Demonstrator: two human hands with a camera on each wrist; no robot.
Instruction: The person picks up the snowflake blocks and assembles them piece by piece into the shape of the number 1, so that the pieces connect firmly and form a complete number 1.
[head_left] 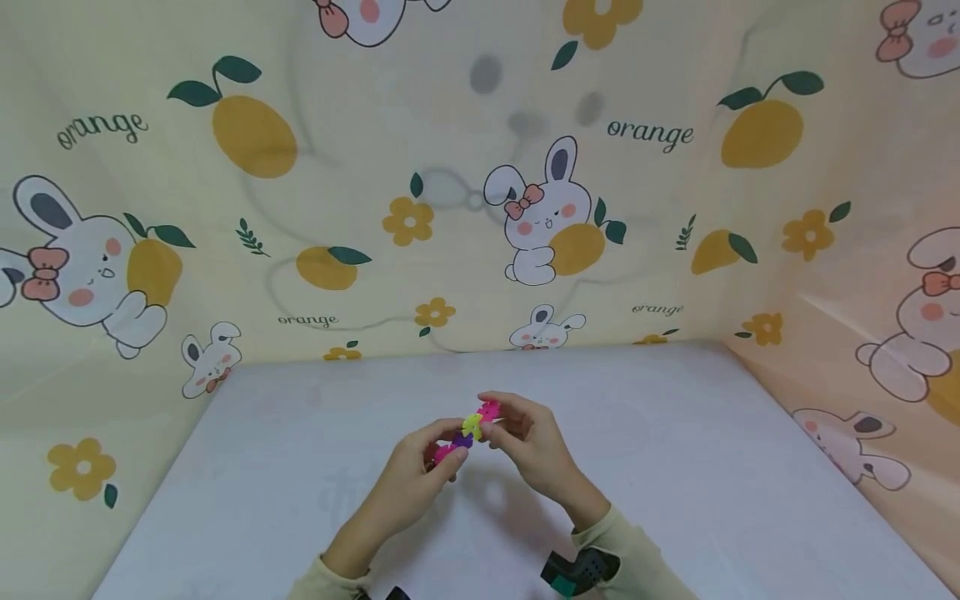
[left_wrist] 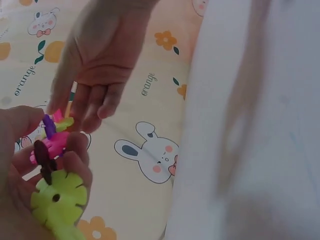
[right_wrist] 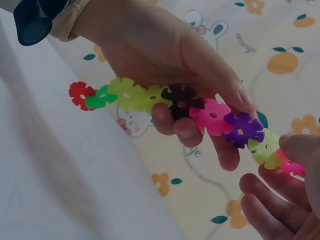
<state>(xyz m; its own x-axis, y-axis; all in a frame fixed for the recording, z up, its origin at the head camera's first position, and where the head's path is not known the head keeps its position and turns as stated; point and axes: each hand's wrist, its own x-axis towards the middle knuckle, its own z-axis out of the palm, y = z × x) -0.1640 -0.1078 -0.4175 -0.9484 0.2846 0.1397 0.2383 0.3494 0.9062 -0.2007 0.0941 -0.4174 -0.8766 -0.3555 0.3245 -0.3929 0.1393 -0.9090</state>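
Note:
A chain of flower-shaped notched plastic discs [right_wrist: 212, 116] runs through both hands. In the right wrist view it goes from red through green, two yellow-green discs, dark brown, pink, purple and yellow to a pink disc [right_wrist: 291, 165] at the far end. My left hand [head_left: 412, 475] holds the chain about its middle, thumb over the pink and purple discs, fingers curled beneath. My right hand [head_left: 537, 442] pinches the end around the yellow disc [head_left: 472, 427] and the pink one. In the left wrist view a yellow-green disc [left_wrist: 58, 197] hangs nearest the camera. The red end is hidden in the head view.
Both hands are above a white tabletop [head_left: 675, 467]. A cloth printed with rabbits and oranges [head_left: 450, 275] stands around its back and sides. A dark wrist device [head_left: 581, 572] sits on the right sleeve.

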